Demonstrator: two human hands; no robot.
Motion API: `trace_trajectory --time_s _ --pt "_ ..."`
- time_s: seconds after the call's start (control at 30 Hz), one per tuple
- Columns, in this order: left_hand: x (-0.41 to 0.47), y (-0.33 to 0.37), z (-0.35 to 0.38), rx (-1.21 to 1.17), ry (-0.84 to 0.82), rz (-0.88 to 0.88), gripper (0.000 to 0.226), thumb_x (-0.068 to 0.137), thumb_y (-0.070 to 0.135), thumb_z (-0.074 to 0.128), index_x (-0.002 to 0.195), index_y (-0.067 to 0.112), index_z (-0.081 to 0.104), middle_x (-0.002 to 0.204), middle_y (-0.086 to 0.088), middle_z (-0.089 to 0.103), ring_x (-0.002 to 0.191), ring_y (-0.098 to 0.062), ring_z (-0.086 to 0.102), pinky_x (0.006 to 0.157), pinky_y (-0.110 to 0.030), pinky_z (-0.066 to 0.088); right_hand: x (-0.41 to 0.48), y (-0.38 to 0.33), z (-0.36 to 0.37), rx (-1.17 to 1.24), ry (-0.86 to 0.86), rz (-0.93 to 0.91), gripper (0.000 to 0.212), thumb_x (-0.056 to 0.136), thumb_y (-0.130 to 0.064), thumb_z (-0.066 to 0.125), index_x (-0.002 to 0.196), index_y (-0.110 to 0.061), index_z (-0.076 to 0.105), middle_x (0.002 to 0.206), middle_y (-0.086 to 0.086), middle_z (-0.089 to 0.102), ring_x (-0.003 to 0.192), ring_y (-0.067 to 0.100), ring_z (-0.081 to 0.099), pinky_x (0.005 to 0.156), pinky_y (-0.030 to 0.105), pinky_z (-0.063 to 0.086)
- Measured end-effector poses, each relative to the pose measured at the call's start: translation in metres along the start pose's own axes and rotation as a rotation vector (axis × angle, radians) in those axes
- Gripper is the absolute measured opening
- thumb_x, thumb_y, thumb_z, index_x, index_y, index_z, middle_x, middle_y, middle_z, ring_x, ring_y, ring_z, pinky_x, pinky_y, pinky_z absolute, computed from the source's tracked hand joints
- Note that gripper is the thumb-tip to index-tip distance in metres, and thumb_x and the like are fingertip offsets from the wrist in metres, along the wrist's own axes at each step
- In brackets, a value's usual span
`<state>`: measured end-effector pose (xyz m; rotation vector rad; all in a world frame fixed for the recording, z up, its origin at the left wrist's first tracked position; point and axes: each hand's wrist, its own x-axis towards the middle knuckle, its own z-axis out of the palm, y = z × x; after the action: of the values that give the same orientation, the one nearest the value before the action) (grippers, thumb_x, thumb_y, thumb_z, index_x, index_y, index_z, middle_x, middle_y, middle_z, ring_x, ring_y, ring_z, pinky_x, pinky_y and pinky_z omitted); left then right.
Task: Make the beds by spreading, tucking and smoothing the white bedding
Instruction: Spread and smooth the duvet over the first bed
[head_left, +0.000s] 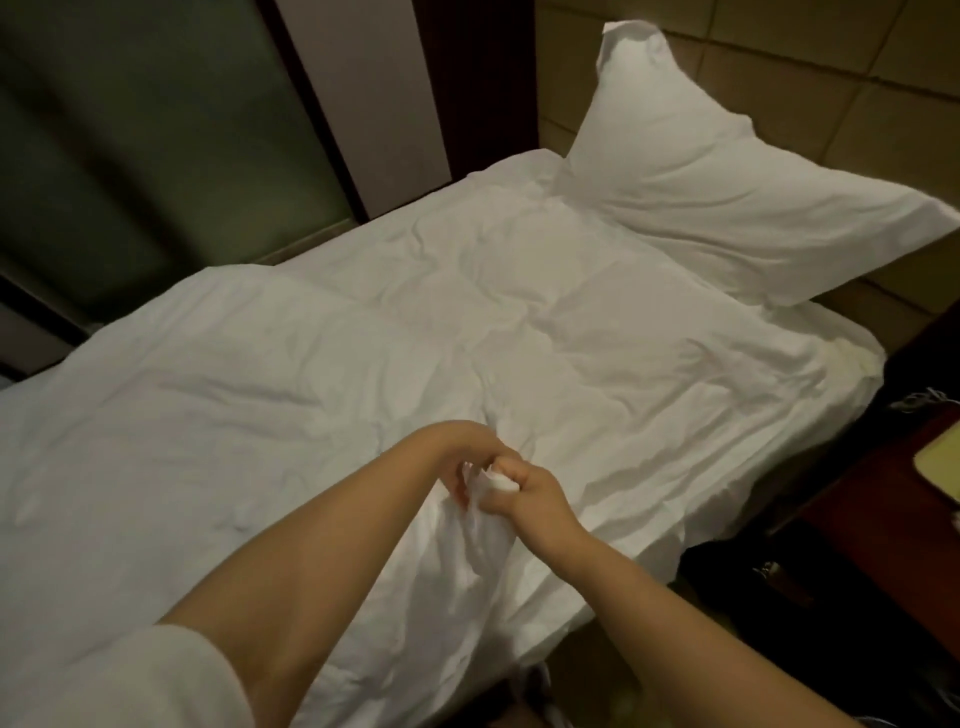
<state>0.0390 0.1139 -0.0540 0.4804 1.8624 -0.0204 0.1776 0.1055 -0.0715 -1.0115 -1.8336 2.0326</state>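
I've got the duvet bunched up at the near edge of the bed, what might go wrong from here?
The left grip and right grip clutch the duvet at one spot; a hard pull may drag it askew and add wrinkles.
The pillow leans propped at the head, seemingly on the duvet; a tug could topple it.

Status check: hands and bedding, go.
Left hand and right hand both gripping one bunched fold of duvet at near edge. Duvet spread, wrinkled. Pillow propped against wall; nothing blocking.
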Motion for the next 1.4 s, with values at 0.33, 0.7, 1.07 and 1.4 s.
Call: trace_trajectory --time_s 0.33,0.7,1.07,1.4 --pt "0.013 -0.050 -0.060 0.274 0.222 0.106 0.042 0.084 -0.001 0.049 0.123 0.013 0.053 0.091 -0.004 0.057 0.073 -0.020 0.051 0.058 -0.025 0.042 0.082 0.000 0.010 0.298 0.094 0.456 0.016 0.096 -0.027 0.050 0.088 -0.017 0.061 0.096 0.006 0.063 0.080 0.017 0.058 0.068 0.029 0.047" --pt "-0.015 -0.090 -0.043 -0.061 0.303 -0.053 0.070 0.085 -0.001 0.045 0.148 0.025 0.028 0.146 -0.004 0.039 0.109 -0.022 0.053 0.084 -0.028 0.047 0.209 0.000 0.026 0.355 -0.245 0.827 0.063 0.076 -0.080 0.046 0.088 -0.019 0.056 0.069 0.008 0.062 0.060 0.023 0.061 0.050 0.031 0.050" --pt "-0.034 -0.050 -0.002 -0.349 0.353 -0.115 0.044 0.086 -0.002 0.040 0.126 0.011 0.052 0.128 -0.009 0.053 0.108 -0.026 0.053 0.085 -0.026 0.042 0.252 -0.036 0.049 -0.161 -0.372 0.516 0.025 0.089 -0.007 0.052 0.113 0.001 0.056 0.124 0.018 0.056 0.083 0.028 0.060 0.055 0.028 0.044" --pt "-0.031 0.078 -0.092 -0.547 0.464 0.444 0.050 0.069 0.016 0.057 0.119 0.010 0.057 0.114 -0.006 0.064 0.099 -0.018 0.061 0.083 -0.027 0.049 0.307 -0.216 -0.047 0.023 -0.135 0.130 0.025 0.093 0.004 0.043 0.072 -0.010 0.048 0.075 0.007 0.049 0.068 0.020 0.051 0.063 0.026 0.042"
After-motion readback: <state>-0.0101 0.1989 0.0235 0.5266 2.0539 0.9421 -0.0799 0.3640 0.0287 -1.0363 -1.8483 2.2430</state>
